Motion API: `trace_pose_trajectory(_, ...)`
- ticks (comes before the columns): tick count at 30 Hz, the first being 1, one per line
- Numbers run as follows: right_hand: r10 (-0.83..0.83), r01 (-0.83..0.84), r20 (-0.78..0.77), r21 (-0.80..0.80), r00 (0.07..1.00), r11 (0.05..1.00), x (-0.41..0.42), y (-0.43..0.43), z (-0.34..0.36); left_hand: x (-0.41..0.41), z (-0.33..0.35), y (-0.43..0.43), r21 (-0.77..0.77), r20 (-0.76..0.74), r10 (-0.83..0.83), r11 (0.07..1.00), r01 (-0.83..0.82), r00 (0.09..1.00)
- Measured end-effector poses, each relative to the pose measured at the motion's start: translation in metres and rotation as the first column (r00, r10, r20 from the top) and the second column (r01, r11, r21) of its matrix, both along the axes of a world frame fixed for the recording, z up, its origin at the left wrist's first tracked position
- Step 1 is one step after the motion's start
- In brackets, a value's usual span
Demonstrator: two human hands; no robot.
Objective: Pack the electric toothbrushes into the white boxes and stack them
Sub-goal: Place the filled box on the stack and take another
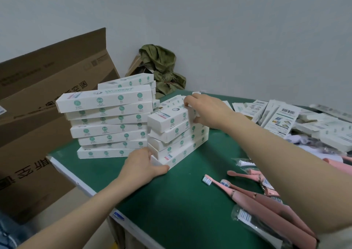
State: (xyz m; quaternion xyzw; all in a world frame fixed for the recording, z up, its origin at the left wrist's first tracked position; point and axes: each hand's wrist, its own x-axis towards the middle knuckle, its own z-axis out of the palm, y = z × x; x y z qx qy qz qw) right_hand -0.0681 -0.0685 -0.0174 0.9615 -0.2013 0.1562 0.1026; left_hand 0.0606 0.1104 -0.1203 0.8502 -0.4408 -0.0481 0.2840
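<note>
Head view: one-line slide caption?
Left hand at the base and right hand at the top hold a short box stack beside a taller stack; toothbrushes lie loose on the table.

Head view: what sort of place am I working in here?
Probably a small packing workstation: a green-topped table holds stacks of identical white boxes and loose pink toothbrushes, with big cardboard cartons beside it.
</note>
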Motion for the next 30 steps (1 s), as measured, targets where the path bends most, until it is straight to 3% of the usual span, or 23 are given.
trace_pose_trajectory(9,-0.040,0.035,-0.076,-0.060,0.996,0.998,0.024,-0.028,0.006,-0.016,0.003,-0.035,0.130,0.111,0.093,0.986,-0.107,0.990)
trace_pose_trajectory(12,-0.041,0.036,-0.088,-0.064,0.995,0.997,0.032,-0.037,0.008,-0.026,0.006,-0.047,0.242,0.268,0.102,0.955,-0.170,0.958)
trace_pose_trajectory(15,-0.007,0.000,-0.100,-0.070,0.995,0.998,0.040,-0.045,0.006,-0.039,0.003,-0.057,0.352,0.435,0.043,0.911,-0.214,0.899)
trace_pose_trajectory(24,-0.020,0.012,-0.126,-0.060,0.992,0.998,0.055,-0.057,0.002,-0.051,0.011,-0.101,0.637,0.527,-0.180,0.731,-0.246,0.830)
trace_pose_trajectory(30,-0.039,0.031,-0.128,-0.063,0.991,0.998,0.075,-0.068,0.005,-0.039,0.016,-0.116,0.664,0.571,-0.205,0.685,-0.300,0.795)
